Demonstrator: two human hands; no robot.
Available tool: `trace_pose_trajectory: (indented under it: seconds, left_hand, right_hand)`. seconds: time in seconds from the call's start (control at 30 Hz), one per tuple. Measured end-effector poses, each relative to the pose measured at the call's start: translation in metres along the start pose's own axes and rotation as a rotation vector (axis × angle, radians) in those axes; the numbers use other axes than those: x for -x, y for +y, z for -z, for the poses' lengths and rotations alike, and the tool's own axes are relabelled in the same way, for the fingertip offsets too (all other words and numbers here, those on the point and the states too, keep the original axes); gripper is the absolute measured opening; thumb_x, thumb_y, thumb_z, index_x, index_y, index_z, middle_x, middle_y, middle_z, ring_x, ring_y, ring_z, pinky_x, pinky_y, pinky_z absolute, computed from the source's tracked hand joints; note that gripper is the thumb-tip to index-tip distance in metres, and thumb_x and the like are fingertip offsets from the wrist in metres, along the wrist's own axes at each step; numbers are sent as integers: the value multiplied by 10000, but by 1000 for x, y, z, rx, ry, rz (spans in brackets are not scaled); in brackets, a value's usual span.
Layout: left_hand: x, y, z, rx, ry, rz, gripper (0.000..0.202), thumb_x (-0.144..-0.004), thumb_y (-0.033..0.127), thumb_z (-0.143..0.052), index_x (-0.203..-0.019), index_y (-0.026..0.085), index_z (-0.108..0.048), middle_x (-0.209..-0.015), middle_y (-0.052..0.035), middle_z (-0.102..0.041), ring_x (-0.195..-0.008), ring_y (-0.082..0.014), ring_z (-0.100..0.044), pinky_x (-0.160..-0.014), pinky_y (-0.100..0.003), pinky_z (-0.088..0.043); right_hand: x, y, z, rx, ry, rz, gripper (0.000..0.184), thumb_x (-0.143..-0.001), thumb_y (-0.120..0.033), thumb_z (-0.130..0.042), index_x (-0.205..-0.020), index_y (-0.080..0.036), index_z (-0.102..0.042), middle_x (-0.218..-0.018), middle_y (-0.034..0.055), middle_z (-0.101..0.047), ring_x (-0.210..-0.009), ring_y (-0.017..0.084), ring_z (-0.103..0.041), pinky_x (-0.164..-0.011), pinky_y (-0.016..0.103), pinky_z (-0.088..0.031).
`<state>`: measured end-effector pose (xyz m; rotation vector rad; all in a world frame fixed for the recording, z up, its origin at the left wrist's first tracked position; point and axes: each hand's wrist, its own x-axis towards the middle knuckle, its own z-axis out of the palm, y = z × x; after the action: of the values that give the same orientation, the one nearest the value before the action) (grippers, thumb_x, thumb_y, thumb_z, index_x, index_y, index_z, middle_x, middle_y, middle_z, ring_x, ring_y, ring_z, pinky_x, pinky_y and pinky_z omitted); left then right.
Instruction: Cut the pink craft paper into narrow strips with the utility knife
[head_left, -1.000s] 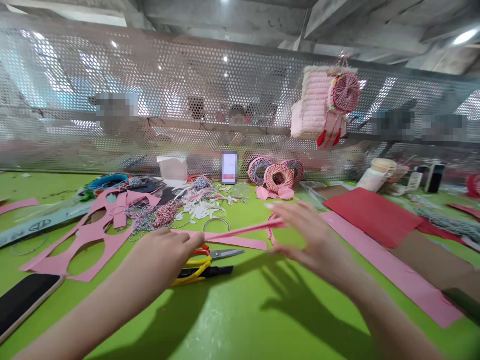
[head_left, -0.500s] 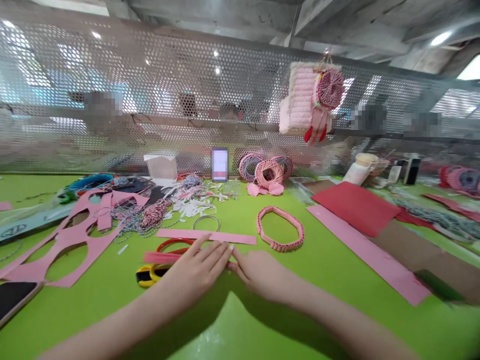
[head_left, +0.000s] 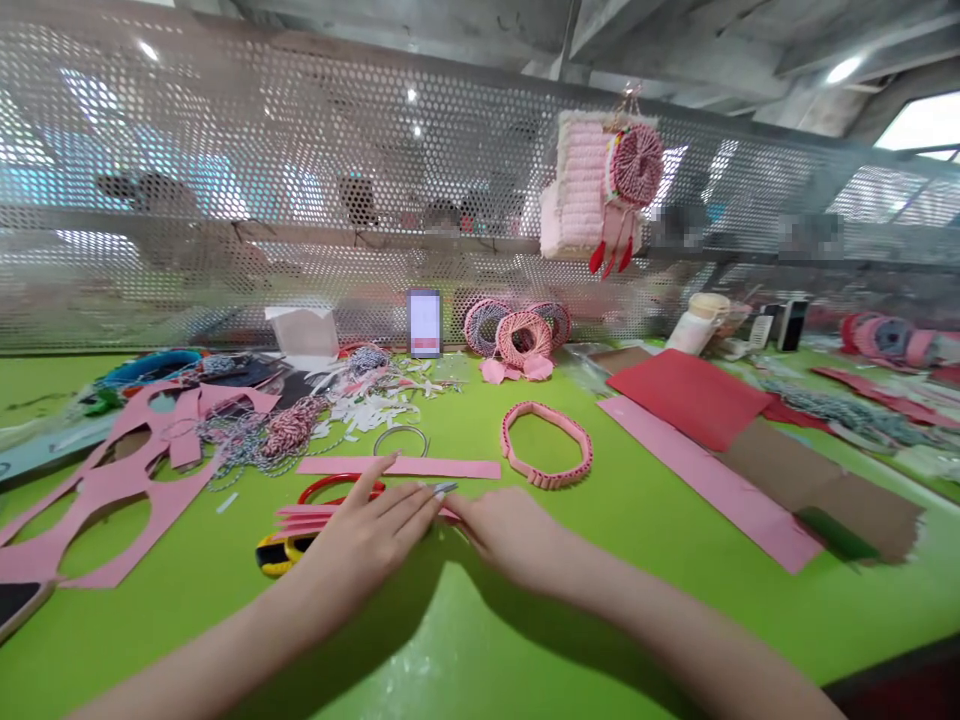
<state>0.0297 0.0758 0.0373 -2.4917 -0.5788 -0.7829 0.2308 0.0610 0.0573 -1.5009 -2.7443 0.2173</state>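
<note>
My left hand (head_left: 386,525) is laid over several stacked pink strips (head_left: 300,522), its index finger raised, its thumb hidden. The strips' left ends stick out fanned beside it. My right hand (head_left: 514,530) pinches the strips' other end, close to the left fingertips. Between the hands a grey metal tip (head_left: 445,487) shows; what it belongs to is mostly covered. Red scissor-like handles (head_left: 330,487) and a yellow-and-black tool (head_left: 277,555) lie partly under the strips. Just beyond, a single pink strip (head_left: 405,467) lies flat near a metal ring (head_left: 402,432).
A pink laced band (head_left: 546,405) lies right of centre. Red sheet (head_left: 686,395), brown board (head_left: 817,480) and long pink strip (head_left: 720,490) are at right. Cut-out pink sheet (head_left: 45,535), yarn (head_left: 294,425) and white scraps crowd the left. A phone (head_left: 425,325) stands by the perforated screen (head_left: 315,260).
The view has turned slightly right, so things appear shifted left. The stacked strips' left ends look more fanned, and more of the metal tip shows between my hands.
</note>
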Motion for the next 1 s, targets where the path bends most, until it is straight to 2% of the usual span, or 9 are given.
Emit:
trace_pose_trajectory:
  seconds: [0.23,0.4,0.47,0.57,0.67,0.77,0.8,0.9,1.0]
  left_hand:
    - [2,-26,9,12,-153,137,359,-887,42,-421,-1073,186,-692,-1048,-68,-767,-939,-204,-724,-1178,-509,-210]
    - [18,-79,12,-153,-241,312,420,-909,57,-315,-1076,157,-687,-1059,-77,-761,-964,-210,-717,-1136,-537,-261]
    - [23,-103,21,-228,-228,415,431,-955,120,-267,-1026,90,-692,-919,-96,-773,-844,-220,-731,-1091,-560,-312]
    - [23,-119,40,-306,-178,541,480,-991,213,-203,-1085,114,-663,-825,-36,-760,-731,-212,-711,-1057,-565,-346]
    - [12,-97,47,-246,-173,512,375,-1011,325,-312,-1236,180,-575,-952,28,-761,-790,-166,-696,-1043,-452,-402]
    - [0,-53,32,-69,-126,232,389,-988,303,-397,-1336,162,-500,-1195,-116,-706,-1041,-249,-672,-1076,-503,-348]
    - [-2,-40,25,-54,-99,177,364,-973,234,-411,-1314,186,-528,-1225,-105,-694,-1088,-249,-657,-1121,-505,-285]
    - [-1,-16,6,67,-87,100,386,-918,73,-419,-1211,233,-612,-1152,-23,-735,-1149,-208,-629,-1194,-454,-156]
    - [3,-13,2,131,-99,100,407,-896,32,-417,-1181,223,-638,-1099,-3,-754,-1170,-202,-616,-1200,-428,-153]
  right_hand:
    - [4,3,23,55,59,-97,413,-910,-80,-456,-1291,-177,-583,-888,100,-762,-730,209,-711,-566,254,-408]
    - [16,21,44,95,87,-222,495,-948,-111,-417,-1431,-208,-465,-856,89,-760,-730,213,-712,-624,275,-470]
    - [21,31,51,105,104,-288,444,-995,-159,-370,-1423,-214,-475,-895,92,-757,-786,222,-714,-663,295,-489]
    - [23,39,54,118,106,-359,384,-1008,-187,-362,-1339,-180,-557,-880,108,-751,-803,242,-716,-637,300,-489]
    - [19,34,49,119,90,-336,349,-996,-191,-388,-1269,-165,-604,-790,100,-748,-708,246,-718,-581,291,-462]
    - [13,18,37,107,83,-245,352,-971,-155,-415,-1265,-194,-603,-815,88,-758,-691,244,-721,-543,282,-431]
    - [12,12,33,101,80,-209,349,-960,-143,-426,-1251,-200,-609,-844,87,-761,-696,240,-722,-533,278,-422]
    - [10,-2,21,95,59,-118,353,-933,-124,-457,-1258,-166,-591,-846,91,-759,-675,236,-715,-499,274,-396]
    - [10,-8,14,95,48,-60,477,-909,-110,-483,-1385,-113,-459,-817,94,-753,-651,238,-705,-465,273,-368]
